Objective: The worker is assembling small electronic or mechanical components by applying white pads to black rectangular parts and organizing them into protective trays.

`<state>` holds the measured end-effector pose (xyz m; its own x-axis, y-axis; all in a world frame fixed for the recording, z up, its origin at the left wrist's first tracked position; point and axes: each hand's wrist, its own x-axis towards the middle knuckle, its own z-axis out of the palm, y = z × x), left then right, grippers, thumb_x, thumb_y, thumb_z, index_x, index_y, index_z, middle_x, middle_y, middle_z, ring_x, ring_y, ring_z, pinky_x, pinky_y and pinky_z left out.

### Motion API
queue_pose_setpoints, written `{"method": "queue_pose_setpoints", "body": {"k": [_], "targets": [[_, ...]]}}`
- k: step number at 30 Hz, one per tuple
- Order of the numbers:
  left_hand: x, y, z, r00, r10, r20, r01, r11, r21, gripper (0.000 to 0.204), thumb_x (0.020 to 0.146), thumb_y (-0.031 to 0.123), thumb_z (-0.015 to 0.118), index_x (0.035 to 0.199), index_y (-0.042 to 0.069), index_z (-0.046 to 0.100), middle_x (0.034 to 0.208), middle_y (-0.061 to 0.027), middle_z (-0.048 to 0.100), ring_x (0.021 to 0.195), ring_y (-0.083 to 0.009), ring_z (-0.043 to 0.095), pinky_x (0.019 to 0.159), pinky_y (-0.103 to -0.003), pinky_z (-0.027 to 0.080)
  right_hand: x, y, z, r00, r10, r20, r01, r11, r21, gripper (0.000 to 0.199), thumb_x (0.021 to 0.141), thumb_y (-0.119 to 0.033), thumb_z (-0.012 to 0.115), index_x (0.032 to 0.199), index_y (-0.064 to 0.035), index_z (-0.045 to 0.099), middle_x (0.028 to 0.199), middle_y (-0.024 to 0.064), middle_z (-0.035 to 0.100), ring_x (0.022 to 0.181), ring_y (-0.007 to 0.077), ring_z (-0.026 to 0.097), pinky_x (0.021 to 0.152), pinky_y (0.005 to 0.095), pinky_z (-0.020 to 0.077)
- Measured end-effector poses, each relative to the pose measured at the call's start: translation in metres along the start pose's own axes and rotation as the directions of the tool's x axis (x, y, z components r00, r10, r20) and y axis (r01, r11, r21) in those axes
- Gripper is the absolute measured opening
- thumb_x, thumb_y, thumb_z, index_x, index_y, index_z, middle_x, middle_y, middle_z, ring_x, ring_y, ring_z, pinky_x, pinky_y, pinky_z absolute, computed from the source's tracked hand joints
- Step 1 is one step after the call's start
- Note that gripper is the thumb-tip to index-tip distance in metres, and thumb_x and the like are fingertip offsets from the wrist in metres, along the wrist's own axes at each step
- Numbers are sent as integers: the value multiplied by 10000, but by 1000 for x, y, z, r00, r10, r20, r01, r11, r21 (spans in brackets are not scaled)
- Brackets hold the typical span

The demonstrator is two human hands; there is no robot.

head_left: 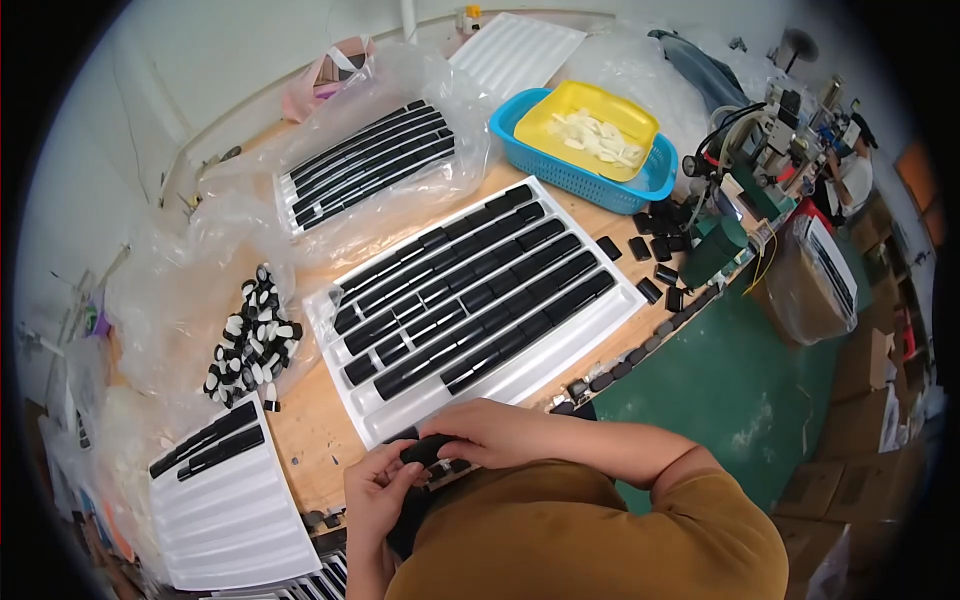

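Note:
Close to my body, at the near edge of the table, my left hand (376, 488) and my right hand (484, 430) meet around a small black rounded piece (427, 449). Both have their fingers closed on it, the left from below and the right from above. Just beyond them lies a white ridged tray (398, 418), its grooves lined with rows of black block-like pieces (480, 293). Several dark pieces sit partly hidden under my right hand.
Left stand a heap of black-and-white pieces (250, 340) and a second ridged tray (235, 515). A blue basket (585, 188) bears a yellow tray (560, 98) of white pieces. Loose black blocks (648, 290) lie by a machine (735, 190). Someone (852, 178) sits far right.

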<state>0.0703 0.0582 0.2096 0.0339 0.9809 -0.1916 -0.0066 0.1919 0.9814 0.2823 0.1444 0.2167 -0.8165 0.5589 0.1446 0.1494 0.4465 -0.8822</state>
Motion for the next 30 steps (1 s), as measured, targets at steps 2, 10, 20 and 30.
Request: {"method": "queue_pose_setpoints", "body": {"k": [2, 10, 20, 30], "targets": [[0, 6, 0, 1000, 19, 20, -19, 1000, 9, 288, 831, -98, 626, 1117, -64, 630, 798, -64, 643, 699, -134, 653, 654, -234, 549, 1, -3, -7, 998, 27, 55, -29, 999, 37, 273, 891, -105, 613, 1153, -44, 568, 931, 141, 621, 805, 312, 629, 672, 380, 495], [-9, 17, -6, 994, -38, -101, 20, 985, -172, 290, 845, -31, 646, 1134, -52, 634, 881, -96, 692, 708, -130, 651, 672, -242, 534, 10, -14, 11, 992, 35, -122, -27, 997, 69, 347, 880, -117, 643, 1219, -76, 578, 915, 110, 665, 724, 189, 667, 618, 304, 516], [-20, -8, 6, 976, 179, -122, -210, 919, -333, 234, 922, 11, 566, 1148, -49, 578, 948, -39, 623, 809, -65, 593, 716, -220, 507, 2, -23, 35, 930, 306, -202, -211, 897, 388, 291, 887, -11, 570, 1175, 35, 560, 892, 51, 633, 713, 72, 588, 621, 219, 528], [-32, -16, 0, 941, 144, -307, -268, 871, -411, 241, 912, -3, 583, 1144, -66, 576, 934, -40, 596, 761, -78, 608, 669, -224, 527, 25, -18, 58, 962, 214, -169, -138, 917, 374, 329, 917, -106, 598, 1205, 37, 533, 863, 74, 624, 615, 98, 575, 552, 231, 507]]}}
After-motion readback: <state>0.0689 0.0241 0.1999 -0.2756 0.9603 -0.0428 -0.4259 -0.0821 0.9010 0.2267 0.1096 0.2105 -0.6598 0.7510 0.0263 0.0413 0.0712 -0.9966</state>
